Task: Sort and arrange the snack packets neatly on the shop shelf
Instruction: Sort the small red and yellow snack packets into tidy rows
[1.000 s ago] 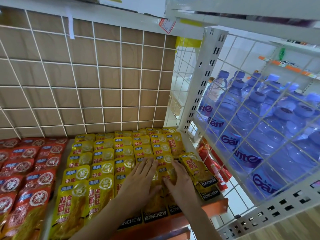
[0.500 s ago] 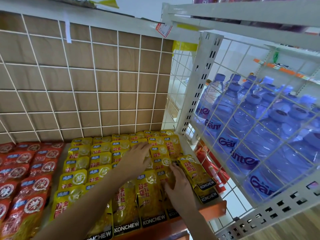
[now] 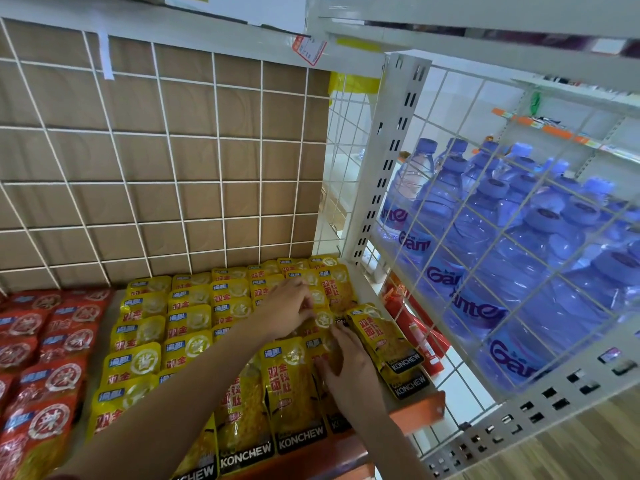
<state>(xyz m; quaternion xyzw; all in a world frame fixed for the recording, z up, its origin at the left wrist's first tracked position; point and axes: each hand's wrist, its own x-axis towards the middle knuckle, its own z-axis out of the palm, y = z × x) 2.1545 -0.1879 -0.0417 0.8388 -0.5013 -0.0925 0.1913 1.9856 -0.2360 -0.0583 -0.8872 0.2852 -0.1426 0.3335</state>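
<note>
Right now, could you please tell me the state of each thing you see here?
yellow snack packets, lying flat in overlapping rows.
rightmost yellow packets, skewed out of line.
red snack packets, lying flat in rows.
left hand, fingers curled, pinching a yellow packet.
right hand, resting flat on yellow packets.
water bottles, capped, packed close together.

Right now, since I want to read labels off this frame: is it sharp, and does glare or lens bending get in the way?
In the head view the wide lens bows the wire grid; glare whitens seals on the yellow packets by the left hand; the right hand is slightly soft, yet KONCHEW reads clearly.
</note>
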